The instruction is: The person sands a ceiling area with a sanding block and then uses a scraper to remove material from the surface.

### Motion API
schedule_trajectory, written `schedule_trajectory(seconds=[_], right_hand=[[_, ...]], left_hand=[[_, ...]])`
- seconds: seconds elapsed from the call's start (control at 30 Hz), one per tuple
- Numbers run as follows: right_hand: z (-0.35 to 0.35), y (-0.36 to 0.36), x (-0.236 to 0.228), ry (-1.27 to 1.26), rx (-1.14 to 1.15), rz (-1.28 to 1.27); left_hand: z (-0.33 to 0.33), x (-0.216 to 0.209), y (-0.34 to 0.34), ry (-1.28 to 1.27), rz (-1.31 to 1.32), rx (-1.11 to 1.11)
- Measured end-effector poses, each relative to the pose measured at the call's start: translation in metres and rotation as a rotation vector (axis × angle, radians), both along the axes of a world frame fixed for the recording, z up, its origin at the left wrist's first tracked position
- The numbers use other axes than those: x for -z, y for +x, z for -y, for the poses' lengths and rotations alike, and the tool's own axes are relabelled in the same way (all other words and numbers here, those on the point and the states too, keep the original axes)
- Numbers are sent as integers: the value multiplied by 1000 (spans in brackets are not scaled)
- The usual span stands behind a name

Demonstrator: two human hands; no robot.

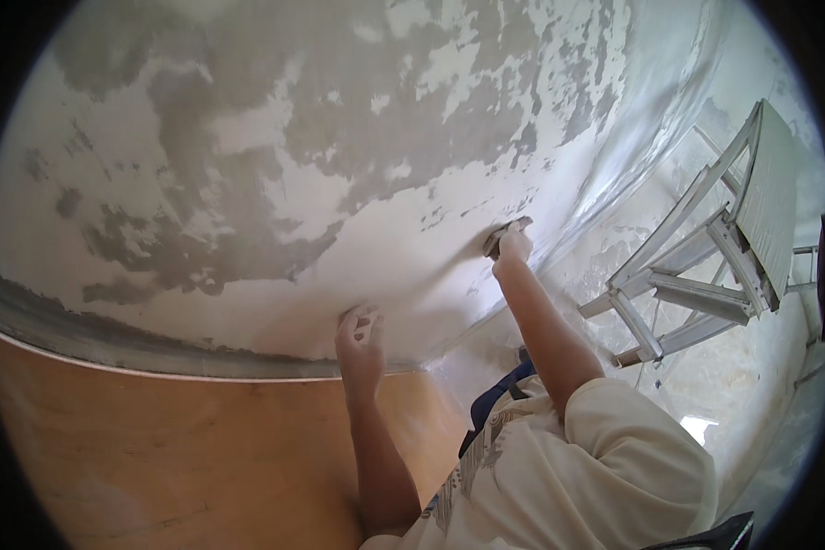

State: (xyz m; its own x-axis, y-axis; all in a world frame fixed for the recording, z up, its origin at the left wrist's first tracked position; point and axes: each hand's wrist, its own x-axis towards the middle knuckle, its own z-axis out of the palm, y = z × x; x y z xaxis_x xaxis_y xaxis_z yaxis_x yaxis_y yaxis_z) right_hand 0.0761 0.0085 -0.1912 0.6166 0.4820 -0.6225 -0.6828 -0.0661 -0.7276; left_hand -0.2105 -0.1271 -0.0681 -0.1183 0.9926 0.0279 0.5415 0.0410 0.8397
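In front of me a wall [412, 225] carries smooth white plaster with ragged grey patches. My right hand [514, 245] is closed round a small flat, dark-edged tool [493, 241], held at the white part of the wall. Whether it is a sanding block or a trowel I cannot make out. Lower and to the left, my left hand [361, 356] is raised close to the wall with its fingers bent. White dust or plaster covers the fingers. Something pale seems to sit between them, too unclear to name.
An orange-brown board surface [202, 449] spans the lower left below a grey strip [110, 330] along the wall's edge. On the right stands a pale stepladder-like frame [697, 266]. Clear plastic sheeting [646, 174] hangs behind it, near the wall's right end.
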Motion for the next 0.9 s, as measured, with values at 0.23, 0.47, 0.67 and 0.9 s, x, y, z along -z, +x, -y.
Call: schedule_trajectory(seconds=[0.23, 0.47, 0.67, 0.9], right_hand=[[13, -70, -36, 68, -61, 117], [21, -60, -78, -34, -143, 15], [26, -105, -54, -14, -150, 230], [10, -21, -33, 209, -30, 28]], left_hand=[[0, -6, 14, 0, -43, 17], [4, -29, 6, 74, -66, 31], [0, -29, 9, 102, -57, 65], [7, -49, 2, 75, -127, 120]])
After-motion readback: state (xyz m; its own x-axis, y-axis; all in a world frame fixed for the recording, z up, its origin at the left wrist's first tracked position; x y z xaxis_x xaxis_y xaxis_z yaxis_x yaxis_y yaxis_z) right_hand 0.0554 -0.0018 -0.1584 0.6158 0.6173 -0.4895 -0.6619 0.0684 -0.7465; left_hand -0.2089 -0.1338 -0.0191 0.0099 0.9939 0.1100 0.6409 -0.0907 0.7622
